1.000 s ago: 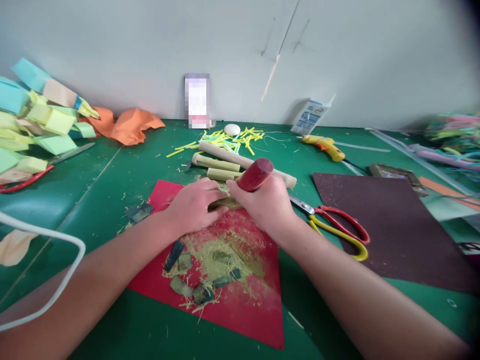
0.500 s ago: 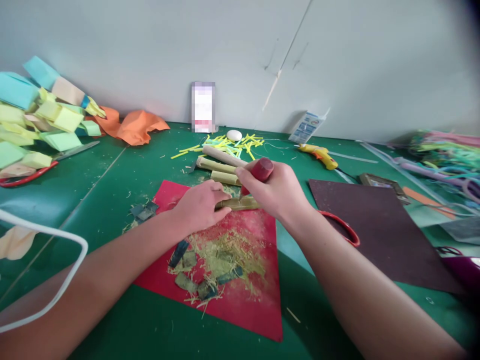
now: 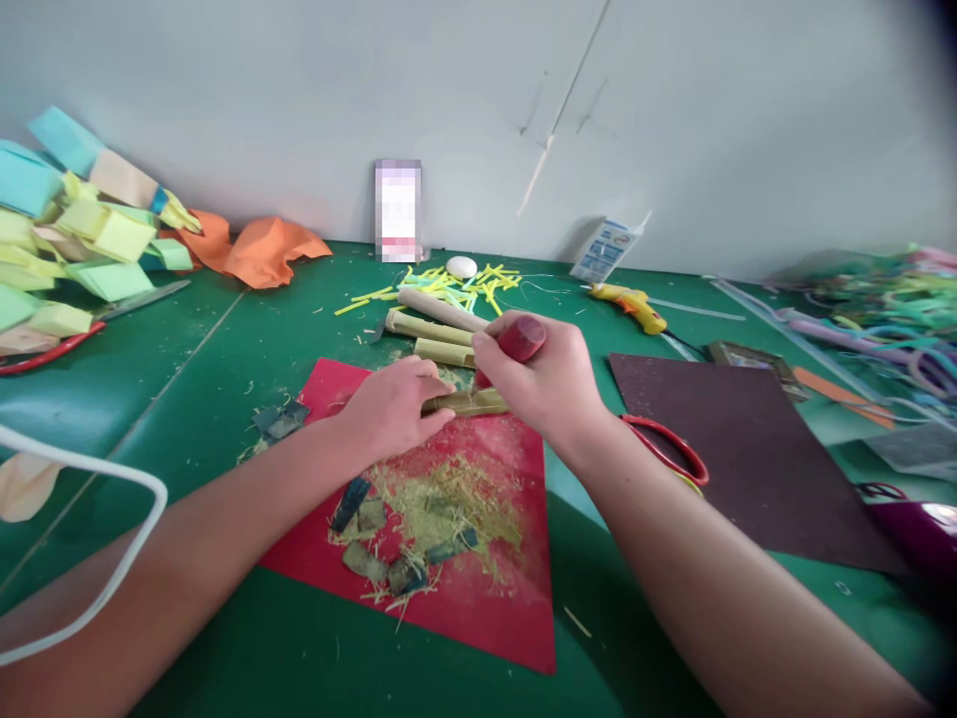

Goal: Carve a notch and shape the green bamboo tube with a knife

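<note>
Left hand (image 3: 389,409) fingers curled down, pinning bamboo piece (image 3: 475,402) flat at far edge of red sheet (image 3: 508,618). Right hand (image 3: 549,384) fisted tight round red tool handle (image 3: 521,339), tip against bamboo. Greenish shavings (image 3: 441,509) heaped just below; scissors (image 3: 665,449) beside right wrist.

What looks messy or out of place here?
Yellowish shavings and dark chips lie scattered over the red sheet, below the left hand holding a stick and the right hand gripping a red-handled tool. Yellow strips litter the table.

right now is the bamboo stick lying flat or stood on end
Lying flat: the bamboo stick lies lengthwise on the red sheet, its end under the left hand; the right hand grips a red-handled tool.
</note>
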Demonstrator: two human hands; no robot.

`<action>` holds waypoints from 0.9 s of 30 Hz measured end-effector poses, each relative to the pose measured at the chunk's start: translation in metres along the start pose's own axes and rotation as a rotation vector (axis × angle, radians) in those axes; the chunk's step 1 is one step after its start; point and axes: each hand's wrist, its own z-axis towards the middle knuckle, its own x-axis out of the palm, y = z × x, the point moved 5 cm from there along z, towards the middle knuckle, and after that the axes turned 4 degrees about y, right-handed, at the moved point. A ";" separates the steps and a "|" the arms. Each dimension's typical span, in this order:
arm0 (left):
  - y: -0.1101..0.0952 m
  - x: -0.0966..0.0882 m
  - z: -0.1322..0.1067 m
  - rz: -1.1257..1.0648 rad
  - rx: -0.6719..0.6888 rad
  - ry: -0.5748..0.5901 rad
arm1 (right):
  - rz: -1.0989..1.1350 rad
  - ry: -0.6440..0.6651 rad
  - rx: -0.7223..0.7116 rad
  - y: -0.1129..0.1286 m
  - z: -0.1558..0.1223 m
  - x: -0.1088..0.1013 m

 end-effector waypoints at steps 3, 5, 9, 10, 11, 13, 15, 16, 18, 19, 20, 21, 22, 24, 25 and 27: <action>0.000 0.000 0.000 0.008 0.003 0.012 | 0.010 0.004 -0.014 -0.001 0.000 0.000; 0.000 0.000 0.000 0.007 0.003 0.011 | 0.011 -0.001 -0.024 -0.002 0.000 0.000; 0.000 0.000 0.000 -0.011 0.000 0.026 | 0.008 -0.006 -0.024 -0.004 0.001 -0.001; 0.000 0.000 0.000 -0.013 -0.001 0.027 | 0.009 -0.008 -0.021 -0.005 0.001 -0.001; 0.000 0.000 0.000 -0.013 -0.002 0.025 | 0.011 -0.008 -0.019 -0.005 0.001 -0.002; 0.000 0.000 0.000 -0.011 -0.005 0.024 | 0.016 -0.001 -0.021 -0.005 0.001 -0.003; -0.001 0.000 0.001 -0.013 -0.009 0.036 | 0.018 0.005 -0.022 -0.005 0.001 -0.004; -0.001 0.000 0.001 -0.015 -0.013 0.042 | 0.017 0.007 -0.021 -0.005 0.001 -0.004; -0.001 0.000 0.001 -0.023 -0.024 0.054 | 0.018 0.003 -0.012 -0.005 0.001 -0.006; -0.001 0.000 0.001 -0.028 -0.029 0.058 | 0.021 0.001 -0.011 -0.005 0.001 -0.006; -0.001 0.000 0.001 -0.034 -0.033 0.060 | 0.027 0.000 -0.014 -0.005 0.001 -0.006; -0.001 0.000 0.001 -0.040 -0.034 0.060 | 0.034 0.000 -0.019 -0.004 0.001 -0.007; 0.000 0.000 0.001 -0.045 -0.032 0.059 | 0.041 0.000 -0.025 -0.004 0.001 -0.007; 0.000 0.000 0.001 -0.052 -0.026 0.052 | 0.054 0.005 -0.035 -0.004 0.001 -0.006; 0.001 0.001 0.001 -0.056 -0.023 0.048 | 0.057 0.010 -0.038 -0.004 0.000 -0.006; 0.002 0.002 0.001 -0.061 -0.019 0.041 | 0.061 0.020 -0.044 -0.005 0.000 -0.005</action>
